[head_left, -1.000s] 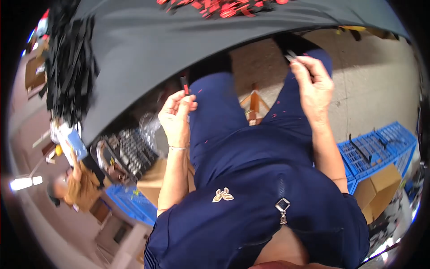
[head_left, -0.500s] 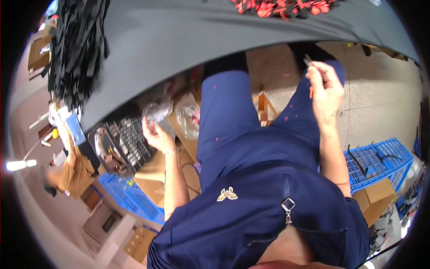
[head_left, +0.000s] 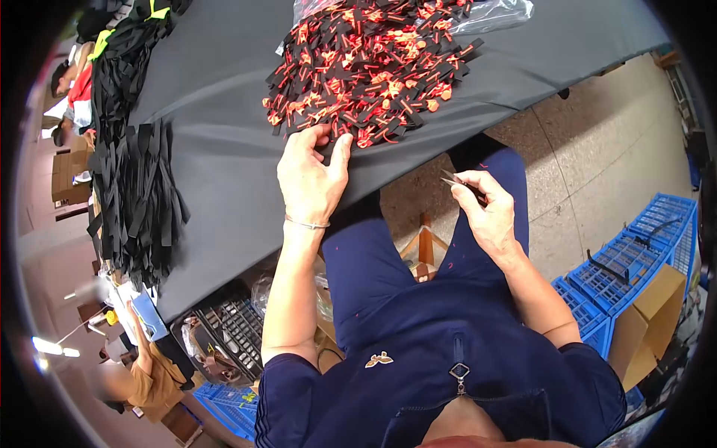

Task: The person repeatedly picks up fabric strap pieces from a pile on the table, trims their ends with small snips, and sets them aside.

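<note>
A heap of short black strips with orange-red pieces point(head_left: 373, 71) lies on the dark cloth-covered table point(head_left: 224, 82). At its near edge is my left hand point(head_left: 310, 172), thumb and fingers apart and curved towards the nearest strips. Whether the fingertips touch a strip is hard to see. My right hand point(head_left: 489, 213) is over my lap, closed round a pair of small thread snips point(head_left: 450, 178) with the pointed blades sticking out to the left. Most of the snips is hidden in the palm.
Long black straps point(head_left: 142, 201) hang over the table's left end. Clear plastic point(head_left: 493, 16) lies behind the heap. Blue crates point(head_left: 620, 261) and an open carton point(head_left: 650, 321) stand at right. A black crate point(head_left: 228, 332) sits below the table; another person point(head_left: 146, 381) is at lower left.
My left hand has gone from beside my lap up to the heap's edge. My right hand, still holding the snips, is lower and further left. The view now takes in more of the table.
</note>
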The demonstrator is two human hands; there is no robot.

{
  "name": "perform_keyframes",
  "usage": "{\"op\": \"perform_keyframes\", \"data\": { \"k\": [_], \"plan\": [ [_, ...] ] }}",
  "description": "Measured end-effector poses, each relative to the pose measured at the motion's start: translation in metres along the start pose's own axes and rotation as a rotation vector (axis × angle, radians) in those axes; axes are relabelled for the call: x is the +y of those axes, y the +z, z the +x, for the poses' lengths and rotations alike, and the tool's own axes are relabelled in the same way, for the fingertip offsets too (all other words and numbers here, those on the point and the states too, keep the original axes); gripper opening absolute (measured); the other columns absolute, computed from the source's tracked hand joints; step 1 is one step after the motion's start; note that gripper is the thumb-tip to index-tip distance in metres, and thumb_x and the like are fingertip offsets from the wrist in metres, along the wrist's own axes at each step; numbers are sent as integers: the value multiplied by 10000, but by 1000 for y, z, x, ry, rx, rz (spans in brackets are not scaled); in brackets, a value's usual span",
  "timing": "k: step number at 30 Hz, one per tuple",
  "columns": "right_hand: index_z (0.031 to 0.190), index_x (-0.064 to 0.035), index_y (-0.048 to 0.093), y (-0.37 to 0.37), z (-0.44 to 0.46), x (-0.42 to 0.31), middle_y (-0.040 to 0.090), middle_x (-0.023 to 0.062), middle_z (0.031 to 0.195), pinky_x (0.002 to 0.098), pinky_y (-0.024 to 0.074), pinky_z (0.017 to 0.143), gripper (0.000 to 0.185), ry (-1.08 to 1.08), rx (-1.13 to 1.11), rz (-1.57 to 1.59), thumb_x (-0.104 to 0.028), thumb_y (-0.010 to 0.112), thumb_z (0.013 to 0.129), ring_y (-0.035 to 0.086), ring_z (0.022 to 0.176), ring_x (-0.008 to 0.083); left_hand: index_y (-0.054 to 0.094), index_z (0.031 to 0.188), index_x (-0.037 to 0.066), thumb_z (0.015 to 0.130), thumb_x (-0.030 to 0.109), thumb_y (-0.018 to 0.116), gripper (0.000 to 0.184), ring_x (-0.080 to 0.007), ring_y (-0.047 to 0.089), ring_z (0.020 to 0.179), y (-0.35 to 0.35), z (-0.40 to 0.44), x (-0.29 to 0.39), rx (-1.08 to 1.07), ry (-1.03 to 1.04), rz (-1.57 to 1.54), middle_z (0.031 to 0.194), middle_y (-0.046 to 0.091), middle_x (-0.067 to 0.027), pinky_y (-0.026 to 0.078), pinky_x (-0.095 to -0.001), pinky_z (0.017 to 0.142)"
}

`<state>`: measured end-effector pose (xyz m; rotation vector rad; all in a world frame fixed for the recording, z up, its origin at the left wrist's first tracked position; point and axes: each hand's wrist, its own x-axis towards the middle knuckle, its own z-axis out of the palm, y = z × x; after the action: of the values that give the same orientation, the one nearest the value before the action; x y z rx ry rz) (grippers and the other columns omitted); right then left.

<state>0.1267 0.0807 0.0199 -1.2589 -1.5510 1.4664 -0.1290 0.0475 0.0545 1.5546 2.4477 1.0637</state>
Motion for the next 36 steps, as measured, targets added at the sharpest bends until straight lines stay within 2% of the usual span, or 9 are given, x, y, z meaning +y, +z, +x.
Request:
{"op": "perform_keyframes", "data": {
  "k": [7,10,11,15,18,20,24,36],
  "plan": [
    [982,1,652,-2,3,2,645,8,791,201,471,636,140,-12,-7,21,-58,693,861,560,700,35,709,939,-18,819,162,768,224,-34,493,551,-9,3,2,-18,-252,-145,630,599,30,448,-193,556],
    [984,2,652,1,6,1,647,9,794,201,473,639,141,-36,1,34,-58,692,862,559,699,35,710,939,-9,833,182,760,224,-30,505,552,-18,6,-9,-1,-361,-250,658,606,20,450,-182,547],
    [985,2,652,3,7,0,647,10,795,200,473,640,142,-46,6,36,-58,692,862,560,699,35,697,972,-12,849,174,740,226,-41,535,563,-24,6,-8,-26,-473,-376,722,640,-12,464,-183,535],
    [983,1,653,10,13,-15,653,15,812,206,480,644,152,-48,33,86,-56,705,852,573,714,44,654,1076,-52,890,109,669,246,-84,597,629,-34,3,-17,-23,-649,-991,852,683,-68,513,-210,578],
    [985,0,654,22,15,-30,666,37,827,218,492,641,171,-188,25,112,-53,719,837,593,717,61,642,1111,-49,899,95,648,256,-89,614,660,-39,-13,11,-157,-689,-1146,878,688,-78,528,-218,601],
    [967,-15,666,30,16,-43,669,66,790,252,510,620,196,-394,45,35,-67,752,798,640,706,127,642,1115,-47,898,97,648,261,-97,624,660,-36,-27,26,-209,-656,-1131,884,695,-98,538,-230,607],
    [914,-57,674,35,17,-59,650,37,746,299,492,578,191,-604,114,-215,-118,765,758,609,644,189,644,1100,-52,890,77,651,247,-100,615,637,-26,-47,53,-267,-652,-1092,863,690,-99,528,-222,594],
    [881,-74,666,17,14,-47,631,24,717,311,475,547,171,-634,185,-345,-161,755,765,588,630,198,672,1066,-42,891,77,649,213,-89,605,642,-13,-52,76,-357,-626,-1049,837,695,-93,513,-220,606]
  ]
}}
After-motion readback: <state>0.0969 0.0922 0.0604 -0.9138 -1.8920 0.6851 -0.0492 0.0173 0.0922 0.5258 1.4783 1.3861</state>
